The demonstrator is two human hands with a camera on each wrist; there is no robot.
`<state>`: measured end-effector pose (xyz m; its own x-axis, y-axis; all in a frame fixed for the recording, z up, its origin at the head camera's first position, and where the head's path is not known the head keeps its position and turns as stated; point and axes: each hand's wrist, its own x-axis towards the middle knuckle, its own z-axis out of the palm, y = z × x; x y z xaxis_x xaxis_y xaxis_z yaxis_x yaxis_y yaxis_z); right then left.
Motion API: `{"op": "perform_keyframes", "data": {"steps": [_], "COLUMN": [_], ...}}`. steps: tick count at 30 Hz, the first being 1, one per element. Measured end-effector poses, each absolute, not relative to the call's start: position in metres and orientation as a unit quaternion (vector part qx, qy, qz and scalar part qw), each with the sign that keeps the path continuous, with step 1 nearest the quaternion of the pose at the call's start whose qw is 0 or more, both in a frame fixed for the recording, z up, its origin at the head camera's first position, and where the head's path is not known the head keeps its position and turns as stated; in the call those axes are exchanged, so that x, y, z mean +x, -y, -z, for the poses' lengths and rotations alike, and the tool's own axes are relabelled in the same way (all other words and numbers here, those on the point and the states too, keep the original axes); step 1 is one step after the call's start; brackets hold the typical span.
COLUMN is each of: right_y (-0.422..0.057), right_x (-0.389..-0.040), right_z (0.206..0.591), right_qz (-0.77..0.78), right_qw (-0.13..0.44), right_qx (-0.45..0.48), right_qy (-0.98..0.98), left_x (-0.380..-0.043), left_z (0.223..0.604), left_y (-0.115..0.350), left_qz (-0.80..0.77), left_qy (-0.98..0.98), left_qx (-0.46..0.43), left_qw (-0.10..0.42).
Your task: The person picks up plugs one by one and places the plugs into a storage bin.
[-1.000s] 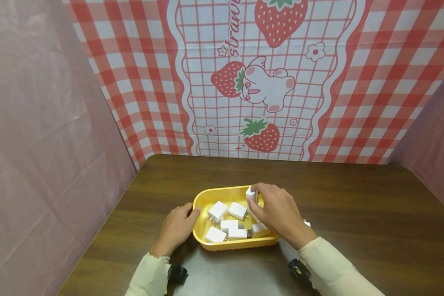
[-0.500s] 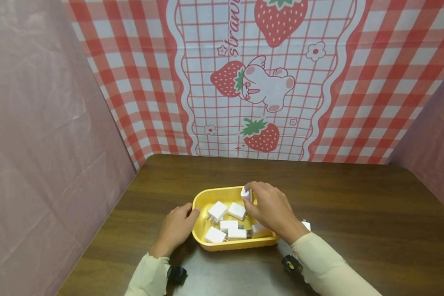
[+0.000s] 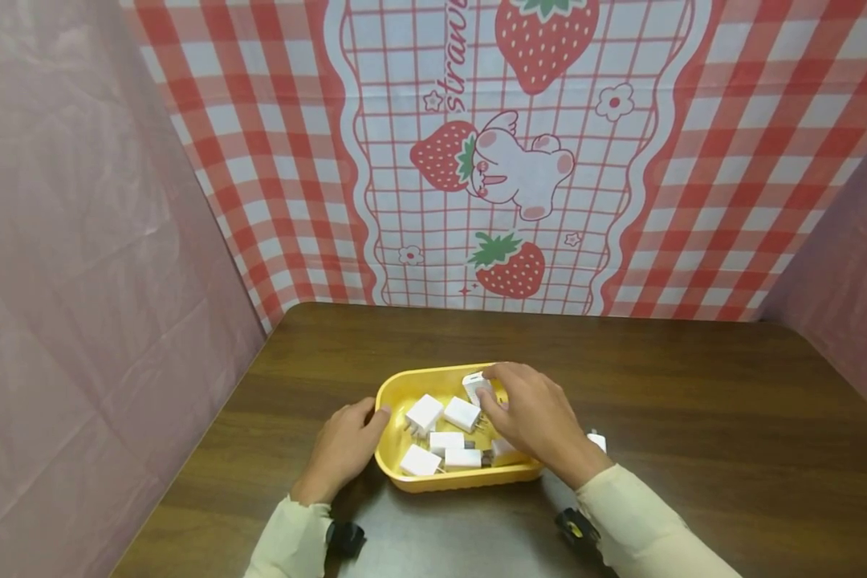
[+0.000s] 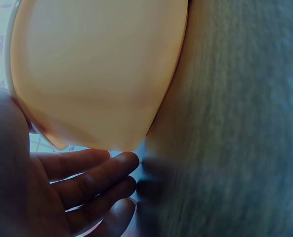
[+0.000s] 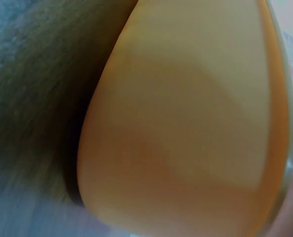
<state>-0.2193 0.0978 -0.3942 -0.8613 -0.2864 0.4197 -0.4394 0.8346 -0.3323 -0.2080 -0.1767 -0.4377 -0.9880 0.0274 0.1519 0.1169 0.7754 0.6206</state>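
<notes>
A yellow plastic tray (image 3: 470,483) holds several white USB wall chargers with metal prongs, one lying tilted (image 3: 424,414) and another (image 3: 462,459) near the front wall. My left hand (image 3: 343,445) grips the tray's left end, thumb over the rim and fingers outside; the left wrist view shows these fingers (image 4: 94,185) against the tray wall. Over the tray's right part, my right hand (image 3: 542,413) pinches a white charger (image 3: 474,387) between thumb and index finger, its port end up, close to the back wall. The tray wall (image 5: 186,123) fills most of the right wrist view.
One more white charger (image 3: 597,441) lies on the brown wooden table (image 3: 694,417), right of the tray and partly behind my right wrist. A red-checked strawberry cloth (image 3: 506,185) hangs behind the table, and pink cloth (image 3: 101,281) hangs at the left.
My right hand moves left with the charger, then lowers it into the tray, where it leans more. The left hand and the tray stay about where they are.
</notes>
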Motion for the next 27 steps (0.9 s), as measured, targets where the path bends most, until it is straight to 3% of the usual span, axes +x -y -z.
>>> {"op": "perform_keyframes", "data": {"steps": [27], "right_y": [-0.166], "right_x": [-0.19], "right_z": [0.388], "right_qz": [-0.153], "right_qw": [0.211], "right_qx": [0.165], "right_qy": [0.951], "left_x": [-0.208], "left_z": [0.438], "left_y": [0.174], "left_qz": [0.34], "left_qy": [0.938], "left_qx": [-0.024], "left_qw": [0.06]}}
